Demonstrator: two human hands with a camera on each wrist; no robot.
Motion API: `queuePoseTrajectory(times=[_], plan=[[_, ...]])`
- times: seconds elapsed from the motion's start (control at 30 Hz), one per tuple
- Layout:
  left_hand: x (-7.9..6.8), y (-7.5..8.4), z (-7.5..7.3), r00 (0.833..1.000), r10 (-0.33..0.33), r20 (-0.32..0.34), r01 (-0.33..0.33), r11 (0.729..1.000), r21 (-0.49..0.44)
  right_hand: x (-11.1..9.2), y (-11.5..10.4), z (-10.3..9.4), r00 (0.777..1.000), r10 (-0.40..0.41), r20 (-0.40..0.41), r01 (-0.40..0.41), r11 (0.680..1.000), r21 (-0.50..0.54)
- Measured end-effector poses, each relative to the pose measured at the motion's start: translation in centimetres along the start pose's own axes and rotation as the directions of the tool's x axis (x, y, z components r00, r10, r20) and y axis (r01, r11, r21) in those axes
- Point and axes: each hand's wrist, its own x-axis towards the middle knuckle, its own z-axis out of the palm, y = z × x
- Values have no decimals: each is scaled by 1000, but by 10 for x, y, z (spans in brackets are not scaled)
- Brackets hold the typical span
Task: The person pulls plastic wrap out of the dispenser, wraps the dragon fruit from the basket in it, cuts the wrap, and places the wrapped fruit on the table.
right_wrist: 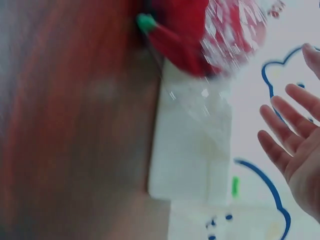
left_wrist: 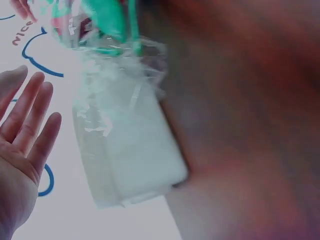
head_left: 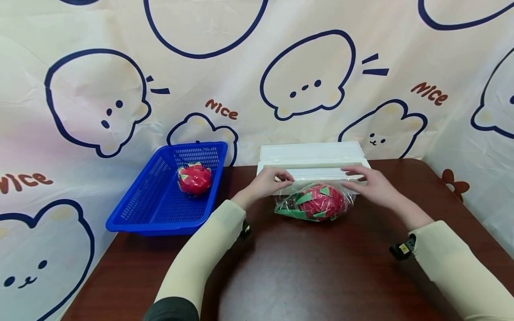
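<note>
A dragon fruit (head_left: 322,203) with green scales sits on the table, wrapped loosely in clear plastic film (right_wrist: 200,100). Behind it stands a long white cling film box (head_left: 313,153), its lid raised. My left hand (head_left: 272,181) hovers at the fruit's upper left, by the front of the box; in the left wrist view its fingers (left_wrist: 32,117) are spread and hold nothing. Opposite it, my right hand (head_left: 373,183) is over the box's right end. Its fingers (right_wrist: 292,125) look straight and apart in the right wrist view.
At the left a blue plastic basket (head_left: 160,209) holds a second dragon fruit (head_left: 194,179). Brown wooden tabletop (head_left: 313,272) spreads in front of the box. A cloth with printed cartoon outlines (head_left: 249,89) hangs right behind the table.
</note>
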Motion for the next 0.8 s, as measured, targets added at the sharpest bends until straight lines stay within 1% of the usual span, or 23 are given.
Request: queuePoseTrajectory(times=[0.07,0.17,0.23,0.33,0.47,0.57,0.67,0.73,0.8], plan=[[8,6,-2,1000,16,2,-16,999,39,1,3,-11,999,4,-43,-5,1000,-31],[19,14,-4,1000,11,9,-11,997,72,0,7,-26,995,49,-87,-55,996,-65],[27,17,-4,1000,6,11,-6,996,85,-1,10,-33,991,80,-110,-87,994,-65],[36,21,-3,1000,-1,9,1,996,89,-2,18,-37,983,126,-133,-133,990,-45],[47,25,1,1000,3,3,-3,997,75,-1,36,-34,973,168,-160,-175,984,-30],[53,28,5,1000,10,-8,-10,998,62,1,52,-29,966,217,-141,-220,975,-6],[58,30,8,1000,19,-15,-18,999,50,4,66,-22,959,272,-85,-270,962,38],[61,32,9,1000,24,-15,-23,999,49,5,74,-17,956,291,-44,-287,954,88],[64,33,11,1000,27,-12,-27,999,47,7,80,-12,959,283,-20,-278,952,132]])
